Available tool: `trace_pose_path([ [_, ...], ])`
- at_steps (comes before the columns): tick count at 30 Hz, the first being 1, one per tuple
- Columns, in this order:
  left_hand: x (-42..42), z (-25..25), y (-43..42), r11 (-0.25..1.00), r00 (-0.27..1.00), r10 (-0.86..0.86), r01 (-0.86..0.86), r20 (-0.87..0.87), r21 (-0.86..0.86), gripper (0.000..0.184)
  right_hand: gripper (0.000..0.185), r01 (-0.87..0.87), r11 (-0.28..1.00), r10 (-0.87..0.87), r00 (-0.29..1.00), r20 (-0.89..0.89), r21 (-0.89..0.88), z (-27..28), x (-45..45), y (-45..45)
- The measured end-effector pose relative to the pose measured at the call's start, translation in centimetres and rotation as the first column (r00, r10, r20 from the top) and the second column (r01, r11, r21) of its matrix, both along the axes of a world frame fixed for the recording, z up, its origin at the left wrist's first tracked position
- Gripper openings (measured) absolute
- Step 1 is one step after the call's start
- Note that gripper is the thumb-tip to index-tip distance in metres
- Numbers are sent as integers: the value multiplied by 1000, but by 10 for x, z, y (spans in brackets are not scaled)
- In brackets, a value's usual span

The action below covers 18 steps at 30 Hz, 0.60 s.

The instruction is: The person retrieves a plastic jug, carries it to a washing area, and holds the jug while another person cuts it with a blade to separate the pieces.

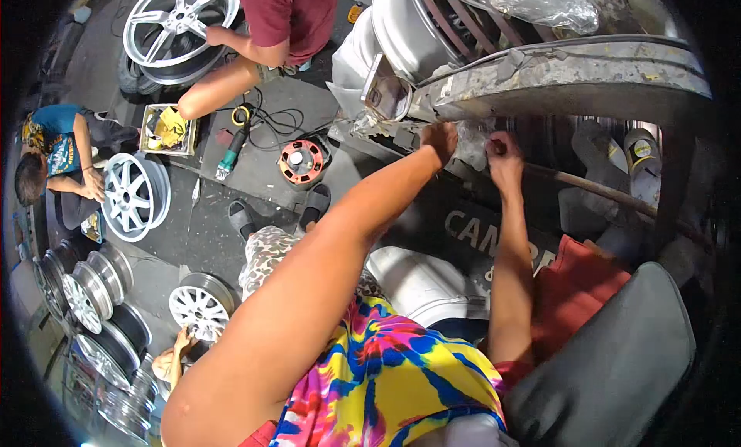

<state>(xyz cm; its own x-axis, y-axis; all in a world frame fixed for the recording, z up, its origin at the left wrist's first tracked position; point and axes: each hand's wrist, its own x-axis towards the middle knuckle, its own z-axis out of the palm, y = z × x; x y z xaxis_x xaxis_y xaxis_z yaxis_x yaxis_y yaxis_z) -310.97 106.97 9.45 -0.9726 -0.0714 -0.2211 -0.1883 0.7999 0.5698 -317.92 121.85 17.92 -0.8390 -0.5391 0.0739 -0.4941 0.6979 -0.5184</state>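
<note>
White "CAM" and "&" show on the dark surface (427, 222).

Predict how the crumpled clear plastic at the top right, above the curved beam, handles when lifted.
Likely floppy: the clear plastic bunches in loose folds and wrinkles. Probably light for its bulk, since it looks like thin, see-through film. Its glossy surface may slip; it could also snag, as the curved beam below looks rough and chipped.
</note>
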Motion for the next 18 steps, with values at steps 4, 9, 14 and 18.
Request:
trace_pose_path([
  [4, 33, 9, 12, 961, 920, 87, -178, -383, -211, 32, 16, -29, 999, 33, 987, -157, 28, -30, -2, -6],
  [9, 105, 63, 10, 942, 911, 27, -161, -411, -296, 29, 21, -122, 987, 145, 960, -239, 109, -51, 20, -19],
  [14, 117, 47, -1, 953, 972, -215, 187, -95, -240, 29, 23, -79, 976, 51, 989, 137, 205, -47, 20, -61],
  [18, 121, 25, -5, 965, 956, -190, 140, -222, -221, 27, 26, -102, 977, 63, 977, 206, 188, -102, -15, -41],
])
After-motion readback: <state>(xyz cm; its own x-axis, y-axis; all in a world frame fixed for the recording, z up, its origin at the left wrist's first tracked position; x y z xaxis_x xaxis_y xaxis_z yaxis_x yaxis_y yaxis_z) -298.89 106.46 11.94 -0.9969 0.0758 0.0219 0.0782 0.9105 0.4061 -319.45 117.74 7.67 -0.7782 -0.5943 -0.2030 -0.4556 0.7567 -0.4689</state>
